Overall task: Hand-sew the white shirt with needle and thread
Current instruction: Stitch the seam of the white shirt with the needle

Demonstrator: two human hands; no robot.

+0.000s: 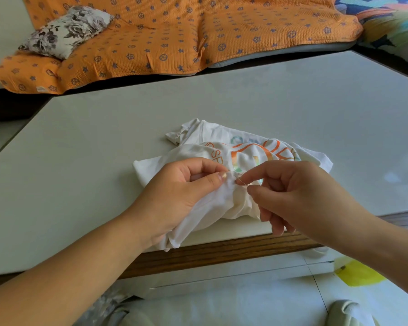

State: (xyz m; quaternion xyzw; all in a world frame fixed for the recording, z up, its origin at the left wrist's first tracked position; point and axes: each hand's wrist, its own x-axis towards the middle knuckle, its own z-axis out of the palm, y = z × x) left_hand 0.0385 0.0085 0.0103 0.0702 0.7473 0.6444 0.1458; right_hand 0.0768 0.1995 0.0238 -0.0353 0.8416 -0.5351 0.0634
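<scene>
A crumpled white shirt point(222, 147) with orange and pastel print lies on the white table point(104, 142) near its front edge. My left hand point(184, 187) grips a bunched fold of the shirt, thumb and forefinger pinching the cloth. My right hand point(292, 189) pinches a thin needle point(242, 183) between thumb and forefinger, right at the pinched fold. The needle's tip sits at the cloth beside my left thumb. No thread is visible.
The table's wooden front edge point(222, 252) runs just under my wrists. Behind the table lies an orange patterned cover point(174, 38) with a floral pillow point(66, 31). A yellow patch point(358, 274) shows on the floor at lower right.
</scene>
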